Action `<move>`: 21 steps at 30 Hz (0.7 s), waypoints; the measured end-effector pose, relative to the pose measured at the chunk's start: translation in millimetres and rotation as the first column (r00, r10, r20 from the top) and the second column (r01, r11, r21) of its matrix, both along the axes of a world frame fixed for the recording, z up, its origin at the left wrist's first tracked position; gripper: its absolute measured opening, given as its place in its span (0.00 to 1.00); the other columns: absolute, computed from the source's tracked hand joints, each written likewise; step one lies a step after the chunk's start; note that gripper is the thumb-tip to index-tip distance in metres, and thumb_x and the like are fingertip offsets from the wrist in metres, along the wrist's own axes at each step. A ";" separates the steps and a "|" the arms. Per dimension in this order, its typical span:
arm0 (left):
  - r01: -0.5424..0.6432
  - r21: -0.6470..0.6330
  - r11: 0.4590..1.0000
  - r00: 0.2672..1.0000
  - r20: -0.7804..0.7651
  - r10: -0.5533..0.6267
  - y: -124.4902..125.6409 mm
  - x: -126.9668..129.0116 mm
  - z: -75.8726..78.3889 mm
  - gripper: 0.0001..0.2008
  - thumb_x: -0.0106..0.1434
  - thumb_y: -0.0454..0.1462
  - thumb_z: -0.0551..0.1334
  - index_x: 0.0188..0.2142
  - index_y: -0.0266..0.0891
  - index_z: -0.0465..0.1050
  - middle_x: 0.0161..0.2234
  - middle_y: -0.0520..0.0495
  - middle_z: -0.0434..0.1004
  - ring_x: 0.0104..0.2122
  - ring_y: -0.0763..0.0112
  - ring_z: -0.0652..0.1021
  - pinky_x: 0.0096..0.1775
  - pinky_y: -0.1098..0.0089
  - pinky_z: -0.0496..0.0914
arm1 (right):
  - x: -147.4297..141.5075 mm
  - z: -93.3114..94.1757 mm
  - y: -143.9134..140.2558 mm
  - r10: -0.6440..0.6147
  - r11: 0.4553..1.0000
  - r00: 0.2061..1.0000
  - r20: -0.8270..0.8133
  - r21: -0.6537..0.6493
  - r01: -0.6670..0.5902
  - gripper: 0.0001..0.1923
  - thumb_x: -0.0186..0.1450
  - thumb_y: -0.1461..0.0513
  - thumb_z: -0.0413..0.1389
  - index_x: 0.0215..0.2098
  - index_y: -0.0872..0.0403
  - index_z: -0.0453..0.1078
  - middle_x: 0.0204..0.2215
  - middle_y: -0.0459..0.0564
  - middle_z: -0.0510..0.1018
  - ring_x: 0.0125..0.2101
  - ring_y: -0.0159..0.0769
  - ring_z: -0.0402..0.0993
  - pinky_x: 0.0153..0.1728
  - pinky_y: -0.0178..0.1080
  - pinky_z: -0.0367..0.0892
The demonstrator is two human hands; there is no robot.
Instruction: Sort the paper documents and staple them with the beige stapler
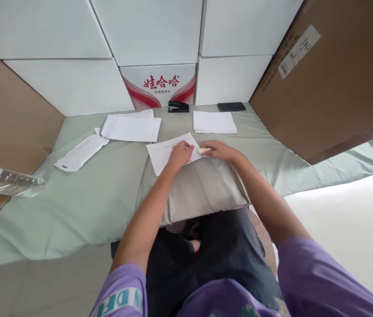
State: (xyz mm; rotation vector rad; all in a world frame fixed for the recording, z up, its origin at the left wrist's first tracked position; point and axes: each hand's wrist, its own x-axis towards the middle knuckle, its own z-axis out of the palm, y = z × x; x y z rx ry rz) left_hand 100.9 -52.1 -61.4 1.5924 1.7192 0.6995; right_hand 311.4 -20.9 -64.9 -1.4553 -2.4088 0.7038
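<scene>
A printed sheet of paper (163,152) lies at a slant on the cloth in front of me. My left hand (180,154) rests over its right part with the fingers curled in. A small pale bit shows between thumb and fingers, too small to name. Just right of the sheet, my right hand (217,150) is closed around a short pale yellow stick (204,150), its whitish end pointing left toward the paper's edge. The exact kind of the stick cannot be made out. A small gap separates the two hands.
Behind the sheet are a black stapler (178,106), a stack of white paper (214,122), a black phone (231,107) and more papers (133,127). Left lie a white packet (82,153) and a water bottle (11,181). Brown cartons (334,79) and white boxes (160,31) enclose the surface.
</scene>
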 end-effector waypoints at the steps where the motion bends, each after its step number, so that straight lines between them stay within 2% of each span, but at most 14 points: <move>1: 0.103 -0.121 0.987 0.994 0.052 -0.097 8.5 13.5 0.5 0.14 0.70 0.46 0.57 0.40 0.38 0.74 0.31 0.41 0.80 0.31 0.61 0.79 0.37 0.64 0.70 | 1.2 1.0 0.4 0.008 1.000 1.000 0.029 -0.023 -0.008 0.12 0.64 0.53 0.55 0.37 0.50 0.75 0.39 0.50 0.80 0.47 0.45 0.70 0.51 0.47 0.61; 2: 0.197 -0.230 0.953 0.980 0.053 -0.190 17.0 24.4 1.0 0.14 0.69 0.46 0.57 0.36 0.37 0.74 0.29 0.41 0.80 0.27 0.62 0.78 0.34 0.65 0.69 | 3.0 2.5 2.1 0.031 0.998 0.998 0.045 -0.059 -0.029 0.11 0.64 0.54 0.55 0.38 0.50 0.75 0.41 0.50 0.80 0.49 0.46 0.69 0.52 0.48 0.61; 4: 0.262 -0.368 0.892 0.964 0.050 -0.262 31.8 36.5 2.7 0.11 0.67 0.42 0.61 0.33 0.38 0.72 0.25 0.44 0.79 0.23 0.65 0.76 0.31 0.67 0.66 | 6.9 6.7 9.4 0.081 0.987 0.997 0.015 -0.139 -0.078 0.13 0.62 0.55 0.56 0.42 0.51 0.75 0.43 0.51 0.80 0.48 0.45 0.70 0.51 0.46 0.63; 7: 0.286 -0.422 0.860 0.958 0.089 -0.274 42.8 35.8 6.0 0.08 0.63 0.40 0.65 0.31 0.39 0.71 0.25 0.46 0.81 0.20 0.69 0.73 0.30 0.68 0.64 | 4.7 12.4 26.2 0.055 0.967 0.993 -0.106 -0.243 -0.079 0.23 0.61 0.56 0.58 0.54 0.53 0.71 0.47 0.53 0.79 0.44 0.42 0.73 0.47 0.42 0.66; 8: 0.277 -0.427 0.861 0.960 0.080 -0.270 43.6 33.2 6.3 0.10 0.62 0.41 0.67 0.29 0.39 0.72 0.25 0.45 0.80 0.20 0.69 0.73 0.30 0.67 0.64 | -0.1 12.7 31.0 -0.015 0.974 0.992 -0.122 -0.226 -0.013 0.25 0.62 0.57 0.57 0.57 0.53 0.68 0.48 0.54 0.78 0.45 0.43 0.73 0.47 0.43 0.67; 10: 0.247 -0.442 0.862 0.965 0.030 -0.261 42.4 28.1 4.7 0.15 0.62 0.44 0.67 0.23 0.38 0.73 0.21 0.44 0.78 0.19 0.69 0.71 0.30 0.66 0.64 | -15.4 9.4 35.5 -0.197 0.979 0.978 -0.066 -0.072 0.193 0.23 0.66 0.57 0.54 0.59 0.52 0.67 0.51 0.55 0.77 0.49 0.47 0.71 0.52 0.49 0.65; 12: 0.232 -0.453 0.861 0.967 0.009 -0.256 39.2 25.2 0.5 0.21 0.64 0.48 0.65 0.19 0.38 0.73 0.19 0.43 0.75 0.18 0.69 0.69 0.29 0.66 0.64 | -33.3 1.7 32.4 -0.364 0.931 0.927 0.092 0.056 0.360 0.19 0.69 0.60 0.49 0.56 0.53 0.69 0.54 0.59 0.75 0.55 0.54 0.67 0.55 0.57 0.60; 13: 0.237 -0.458 0.857 0.967 0.024 -0.254 37.6 24.6 -2.0 0.24 0.65 0.48 0.64 0.18 0.38 0.72 0.19 0.43 0.75 0.17 0.70 0.68 0.28 0.66 0.64 | -41.0 -2.9 29.0 -0.408 0.911 0.905 0.124 0.123 0.394 0.18 0.70 0.62 0.46 0.54 0.54 0.69 0.55 0.62 0.73 0.56 0.56 0.66 0.55 0.58 0.60; 16: 0.277 -0.459 0.844 0.961 0.135 -0.242 36.1 23.6 -7.4 0.25 0.67 0.47 0.61 0.17 0.38 0.72 0.20 0.42 0.75 0.18 0.71 0.69 0.28 0.66 0.64 | -52.8 -14.5 20.3 -0.423 0.891 0.896 0.132 0.241 0.385 0.19 0.70 0.65 0.42 0.52 0.55 0.70 0.54 0.65 0.74 0.55 0.56 0.66 0.53 0.56 0.61; 18: 0.294 -0.463 0.836 0.955 0.169 -0.243 39.5 22.7 -7.3 0.22 0.66 0.45 0.62 0.17 0.38 0.74 0.20 0.42 0.75 0.19 0.69 0.71 0.29 0.65 0.66 | -52.8 -18.5 20.4 -0.389 0.909 0.908 0.158 0.223 0.351 0.19 0.69 0.66 0.42 0.51 0.54 0.70 0.53 0.64 0.74 0.55 0.56 0.66 0.52 0.56 0.60; 21: 0.272 -0.495 0.825 0.962 0.109 -0.252 49.4 22.3 -2.0 0.16 0.61 0.41 0.68 0.19 0.38 0.76 0.18 0.44 0.73 0.18 0.66 0.71 0.29 0.63 0.68 | -50.1 -20.4 27.5 -0.368 0.926 0.907 0.205 0.170 0.337 0.19 0.69 0.65 0.44 0.54 0.54 0.68 0.55 0.63 0.73 0.55 0.55 0.66 0.53 0.56 0.59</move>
